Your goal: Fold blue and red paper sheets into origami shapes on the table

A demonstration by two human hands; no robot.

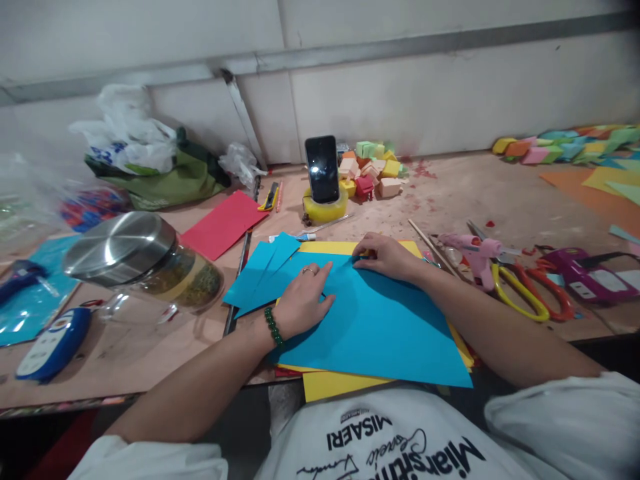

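Observation:
A large blue sheet of paper (380, 327) lies on top of yellow sheets (345, 385) at the table's front edge. My left hand (303, 300) rests on the blue sheet, fingers stretched out and apart. Near the sheet's far edge, my right hand (385, 257) has its fingers curled in a pinch, touching the paper. A small dark and yellowish bit shows between those fingers, too hidden to name. Left of my left hand, smaller cut blue pieces (263, 270) overlap the big sheet's corner.
A phone (323, 170) stands in a yellow tape roll (325, 208), with folded paper pieces (373, 170) behind. Scissors (523, 293) and a pink glue gun (473, 253) lie right. Left are a lidded glass jar (193, 280), red paper (225, 223) and a utility knife (271, 197).

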